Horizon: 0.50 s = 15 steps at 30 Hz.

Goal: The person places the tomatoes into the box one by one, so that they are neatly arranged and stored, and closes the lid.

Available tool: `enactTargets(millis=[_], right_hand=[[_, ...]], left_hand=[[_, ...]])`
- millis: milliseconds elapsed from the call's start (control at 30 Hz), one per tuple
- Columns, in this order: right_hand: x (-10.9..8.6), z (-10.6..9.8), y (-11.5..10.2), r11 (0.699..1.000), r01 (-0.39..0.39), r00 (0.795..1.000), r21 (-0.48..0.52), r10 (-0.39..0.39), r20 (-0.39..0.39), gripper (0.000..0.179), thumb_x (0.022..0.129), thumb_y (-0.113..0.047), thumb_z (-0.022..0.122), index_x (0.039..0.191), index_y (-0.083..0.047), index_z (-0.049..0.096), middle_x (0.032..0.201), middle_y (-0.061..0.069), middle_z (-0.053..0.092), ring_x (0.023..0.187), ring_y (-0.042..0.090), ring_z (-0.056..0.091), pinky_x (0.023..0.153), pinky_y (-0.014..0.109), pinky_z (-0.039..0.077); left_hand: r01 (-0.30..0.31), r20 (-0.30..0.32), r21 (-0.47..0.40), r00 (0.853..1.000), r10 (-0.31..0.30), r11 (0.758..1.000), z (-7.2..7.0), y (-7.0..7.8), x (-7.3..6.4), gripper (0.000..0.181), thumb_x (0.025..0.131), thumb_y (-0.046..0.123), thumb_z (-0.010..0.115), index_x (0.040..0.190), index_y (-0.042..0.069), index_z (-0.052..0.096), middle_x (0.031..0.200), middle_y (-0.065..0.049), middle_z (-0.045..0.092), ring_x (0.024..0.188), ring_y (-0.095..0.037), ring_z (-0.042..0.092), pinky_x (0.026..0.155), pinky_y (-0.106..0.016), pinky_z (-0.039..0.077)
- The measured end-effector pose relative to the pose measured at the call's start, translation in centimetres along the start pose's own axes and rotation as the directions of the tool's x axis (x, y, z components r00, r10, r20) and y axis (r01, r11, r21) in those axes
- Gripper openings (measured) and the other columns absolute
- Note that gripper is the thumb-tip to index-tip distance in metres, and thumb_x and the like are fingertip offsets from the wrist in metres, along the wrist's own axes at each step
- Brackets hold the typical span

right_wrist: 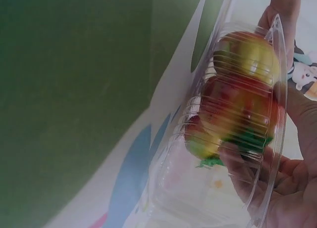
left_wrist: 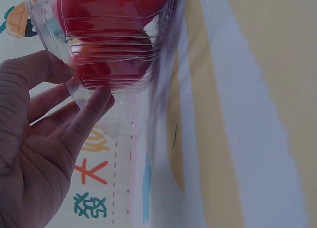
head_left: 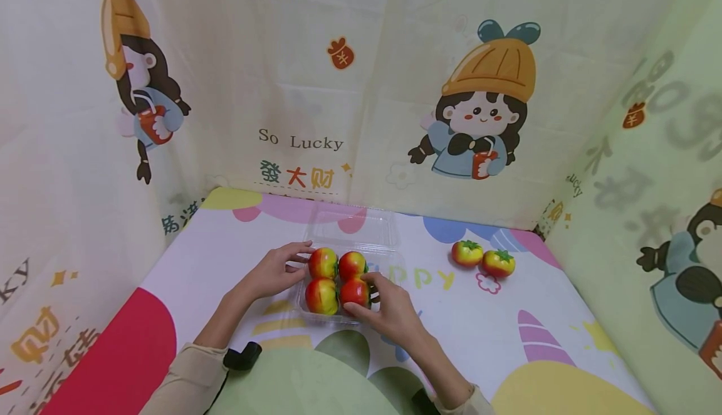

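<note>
In the head view, pressing hard could tip the clear box (head_left: 329,320), set between the table's (head_left: 214,271) side edges; it holds four fruits (head_left: 323,263), its lid (head_left: 372,230) open toward the far edge. Left wrist: my left hand (left_wrist: 47,161) pinches the rim; slack could let it slide. Right wrist: my right hand (right_wrist: 287,193) grips the near-right fruit (right_wrist: 237,107).

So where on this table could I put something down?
Bare tablecloth lies on the person's side of the two loose fruits, right of the right hand; more lies between the left hand and the left curtain. The clear container is crowded: four fruits inside, a hand at either side.
</note>
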State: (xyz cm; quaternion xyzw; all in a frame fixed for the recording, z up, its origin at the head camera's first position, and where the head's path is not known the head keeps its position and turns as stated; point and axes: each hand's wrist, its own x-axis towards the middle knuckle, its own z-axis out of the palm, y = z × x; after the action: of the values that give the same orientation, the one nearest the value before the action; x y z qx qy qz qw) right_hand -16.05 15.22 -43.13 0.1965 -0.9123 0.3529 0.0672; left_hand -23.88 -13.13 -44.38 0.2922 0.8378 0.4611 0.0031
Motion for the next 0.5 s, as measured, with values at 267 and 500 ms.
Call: enactTargets(millis=[267, 500], right_hand=[[0.09, 0.22, -0.24, 1.0, -0.01, 1.0, -0.005, 0.01, 0.019, 0.056, 0.086, -0.042, 0.081, 0.127, -0.008, 0.062, 0.115, 0.004, 0.071, 0.093, 0.018, 0.07, 0.08, 0.034, 0.063], [0.19, 0.39, -0.29, 1.0, 0.008, 1.0, -0.022, -0.008, 0.005, 0.055, 0.086, -0.042, 0.081, 0.123, -0.006, 0.063, 0.113, 0.005, 0.071, 0.092, 0.019, 0.07, 0.078, 0.033, 0.063]], left_hand=[[0.001, -0.001, 0.001, 1.0, -0.001, 1.0, -0.01, 0.05, -0.03, 0.045, 0.093, 0.002, 0.066, 0.137, -0.001, 0.059, 0.15, -0.027, 0.05, 0.115, -0.038, 0.067, 0.09, -0.042, 0.061], [0.007, 0.0, -0.006, 1.0, -0.007, 1.0, 0.01, 0.06, -0.01, 0.047, 0.093, 0.003, 0.066, 0.139, -0.001, 0.058, 0.149, -0.025, 0.051, 0.116, -0.038, 0.067, 0.09, -0.042, 0.06]])
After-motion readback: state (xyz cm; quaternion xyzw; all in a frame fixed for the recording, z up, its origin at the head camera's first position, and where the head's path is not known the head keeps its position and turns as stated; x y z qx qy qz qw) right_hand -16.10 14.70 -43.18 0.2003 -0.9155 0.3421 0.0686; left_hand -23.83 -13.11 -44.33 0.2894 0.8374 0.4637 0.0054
